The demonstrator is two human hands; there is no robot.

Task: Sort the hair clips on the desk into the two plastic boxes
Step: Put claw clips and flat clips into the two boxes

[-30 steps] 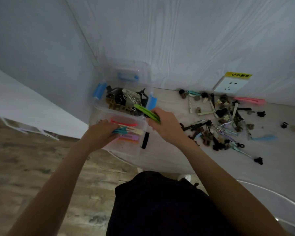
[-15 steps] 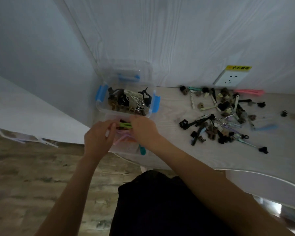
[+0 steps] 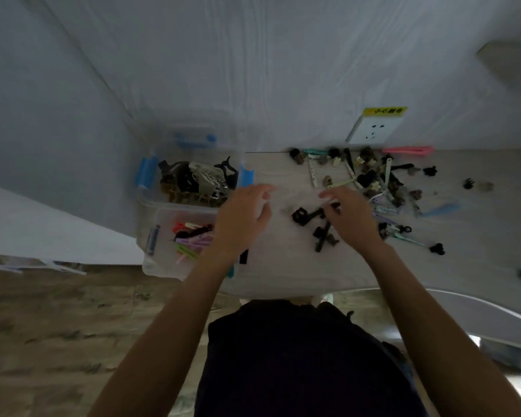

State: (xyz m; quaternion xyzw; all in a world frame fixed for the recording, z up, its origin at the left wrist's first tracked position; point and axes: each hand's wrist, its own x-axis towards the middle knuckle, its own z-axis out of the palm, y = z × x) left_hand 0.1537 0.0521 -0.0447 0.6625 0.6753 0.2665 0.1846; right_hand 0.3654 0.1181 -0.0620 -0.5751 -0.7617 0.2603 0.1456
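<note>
Pale wood-grain desk (image 3: 283, 266) set against a white wall, seen from above by a person seated at its near edge. At about 9 o'clock from the middle of the desk stand two clear plastic boxes, touching. The far box (image 3: 145, 203), with blue latches, holds dark and brown claw clips. The near box (image 3: 160, 263) holds bright flat clips in pink, red, purple and green. Loose hair clips (image 3: 370, 179) lie scattered across the desk toward 2 o'clock, with a long pink clip (image 3: 408, 150) by the wall under a white wall socket (image 3: 373, 130). The left hand (image 3: 241, 218) hovers at the right edge of the boxes, fingers spread and relaxed, holding nothing. The right hand (image 3: 351, 216) reaches over the near edge of the pile, fingertips at a black clip (image 3: 309, 215); motion blur hides whether it grips it. The two hands are apart
</note>
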